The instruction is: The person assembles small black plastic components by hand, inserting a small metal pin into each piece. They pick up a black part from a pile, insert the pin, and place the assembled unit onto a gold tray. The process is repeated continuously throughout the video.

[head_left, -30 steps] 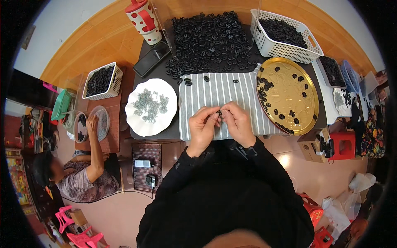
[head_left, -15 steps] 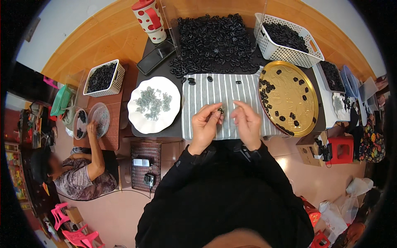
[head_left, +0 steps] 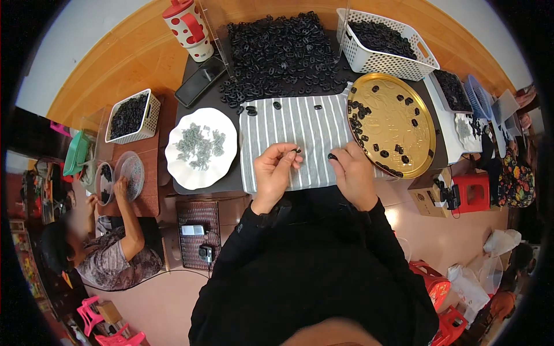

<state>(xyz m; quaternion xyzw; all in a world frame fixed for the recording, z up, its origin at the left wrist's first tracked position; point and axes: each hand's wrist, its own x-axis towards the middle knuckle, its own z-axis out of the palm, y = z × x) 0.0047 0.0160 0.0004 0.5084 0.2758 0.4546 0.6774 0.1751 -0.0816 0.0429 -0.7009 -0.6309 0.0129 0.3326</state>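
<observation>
My left hand [head_left: 273, 176] is closed over the striped cloth [head_left: 309, 124], pinching a small black plastic piece [head_left: 298, 151] between thumb and fingertips. Close by on the right, my right hand [head_left: 356, 177] is also closed, with another small dark piece [head_left: 332, 156] showing at its fingertips. Fingers hide most of both pieces. Several loose black oval pieces [head_left: 277, 105] lie along the cloth's far edge. To the left is a white wavy-rimmed plate [head_left: 175, 155] with a heap of tiny grey-green parts [head_left: 199, 146]. A round gold tray [head_left: 424, 153] on the right carries scattered black pieces.
A big pile of black pieces [head_left: 283, 52] covers the table's far side, beside a white basket [head_left: 398, 68] of more. A phone [head_left: 200, 82] and a spotted tumbler [head_left: 189, 32] stand far left. Another person [head_left: 118, 254] works at a brown table [head_left: 151, 190] on the left.
The whole view has shifted, so the table sits further left. My right hand, its fingers stretched out before, has closed at the fingertips on a dark piece. My left hand keeps its pinch.
</observation>
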